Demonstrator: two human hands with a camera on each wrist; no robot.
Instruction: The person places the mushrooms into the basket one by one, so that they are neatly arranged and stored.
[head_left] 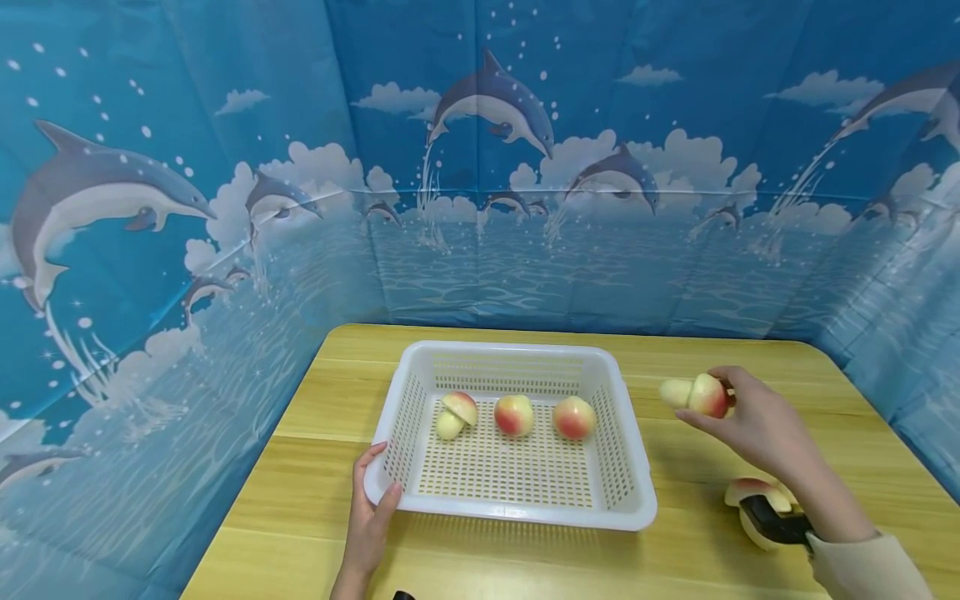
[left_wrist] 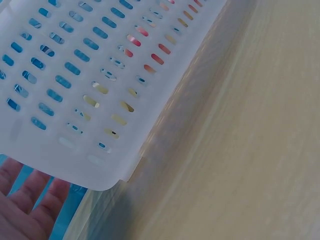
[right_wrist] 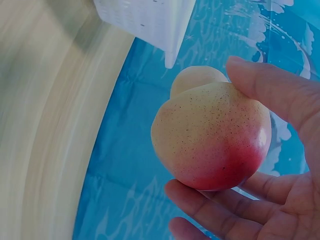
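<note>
Evidently, with my right hand point(head_left: 757, 427) I hold a toy mushroom point(head_left: 702, 396) by its red-and-yellow cap, thumb on one side and fingers on the other, just right of the white plastic basket point(head_left: 525, 514), its pale stem pointing towards the basket. My left hand point(head_left: 365, 518) grips the basket's near-left corner, thumb and a fingertip on the rim. Inside the basket, a second mushroom point(head_left: 462, 408) lies tipped over at the left, and two rounded red-and-yellow pieces point(head_left: 513, 415) sit to its right, apart from one another. Right of the basket, on the tabletop point(head_left: 300, 500), more mushroom-like pieces point(head_left: 744, 488) are partly hidden behind my black wrist strap point(head_left: 772, 525). Beyond the basket hangs a blue dolphin-print curtain point(head_left: 487, 275).
</note>
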